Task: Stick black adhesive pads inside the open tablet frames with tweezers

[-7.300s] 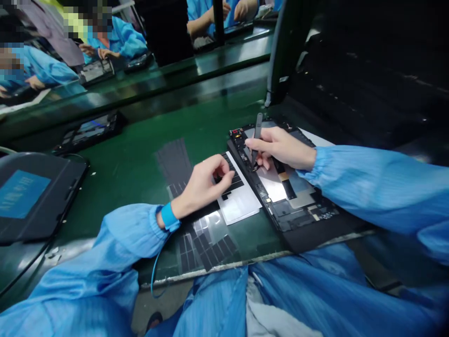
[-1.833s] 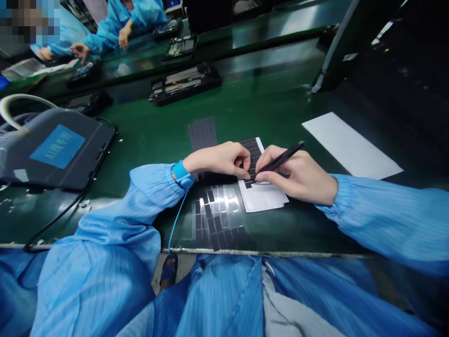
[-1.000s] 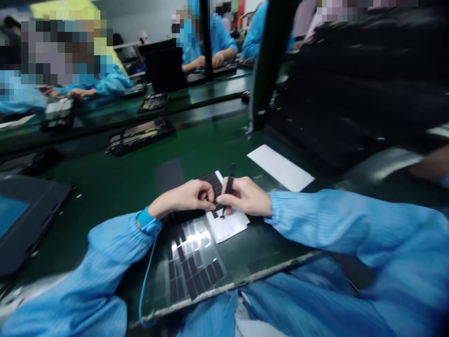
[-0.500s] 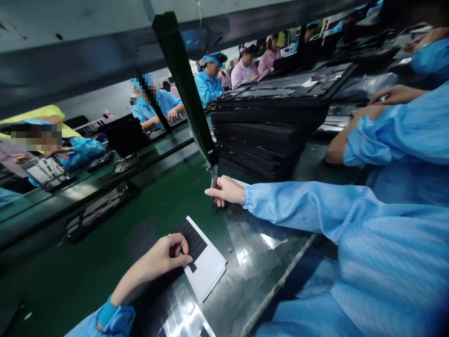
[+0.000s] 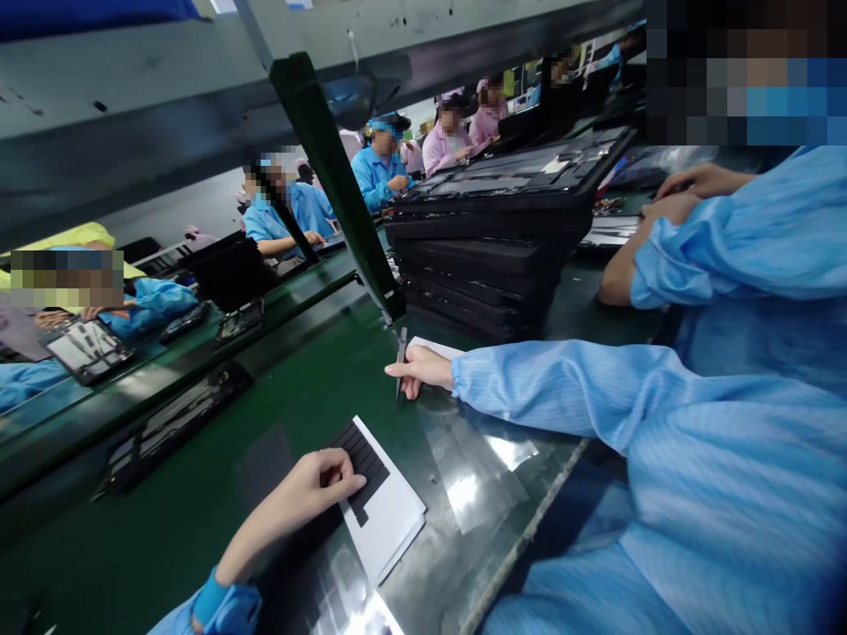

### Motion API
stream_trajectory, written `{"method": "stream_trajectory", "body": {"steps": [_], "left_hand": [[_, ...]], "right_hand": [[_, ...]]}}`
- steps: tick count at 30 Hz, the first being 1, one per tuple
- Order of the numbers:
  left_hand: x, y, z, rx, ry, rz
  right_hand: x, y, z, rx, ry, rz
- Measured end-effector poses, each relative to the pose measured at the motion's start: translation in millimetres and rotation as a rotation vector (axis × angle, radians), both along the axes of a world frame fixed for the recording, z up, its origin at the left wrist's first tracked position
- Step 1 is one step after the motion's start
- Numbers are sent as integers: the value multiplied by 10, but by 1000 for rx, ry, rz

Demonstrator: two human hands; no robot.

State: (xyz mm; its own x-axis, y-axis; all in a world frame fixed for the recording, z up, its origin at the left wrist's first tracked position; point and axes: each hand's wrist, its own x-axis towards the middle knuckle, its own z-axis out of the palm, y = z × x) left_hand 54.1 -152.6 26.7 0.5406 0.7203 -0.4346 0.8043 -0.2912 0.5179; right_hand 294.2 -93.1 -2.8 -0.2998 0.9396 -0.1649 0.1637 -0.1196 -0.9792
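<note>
My left hand [image 5: 318,481] lies at the near left, fingers curled and thumb pressed against a white sheet with black strips [image 5: 390,522]. The strips [image 5: 374,472] sit in a row on its upper part, and my fingers cover some of them. Another sheet shows beneath its lower edge. My right hand [image 5: 423,369] is farther off, closed around dark tweezers [image 5: 401,348] held nearly upright. A white sheet [image 5: 433,347] lies partly hidden behind that hand. Between the hands and the table edge lie clear plastic sheets [image 5: 473,476].
Behind my right hand rises a stack of black laptop-like panels [image 5: 483,256]. A green post [image 5: 334,176] stands beside it, under a grey overhead beam [image 5: 165,115]. Another black panel [image 5: 176,414] lies left. A co-worker's arms [image 5: 721,229] rest at right; several people sit across.
The view has shifted slightly. Both hands keep their grips; the tweezers have turned a little in my right hand.
</note>
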Motion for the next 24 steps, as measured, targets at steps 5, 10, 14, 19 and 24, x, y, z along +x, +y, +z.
{"method": "stream_trajectory", "body": {"steps": [5, 10, 14, 19, 24], "left_hand": [[-22, 186, 474, 36, 42, -27], [216, 973, 1076, 259, -71, 40], [470, 1736, 931, 383, -113, 322], [737, 2212, 416, 411, -162, 405], [1010, 2481, 75, 360, -195, 459]], "right_hand": [[-14, 3, -6, -18, 18, 0], [-23, 19, 32, -70, 20, 23], [-34, 46, 39, -97, 16, 43], [-34, 84, 17, -93, 21, 71], [-27, 95, 8, -101, 21, 94]]}}
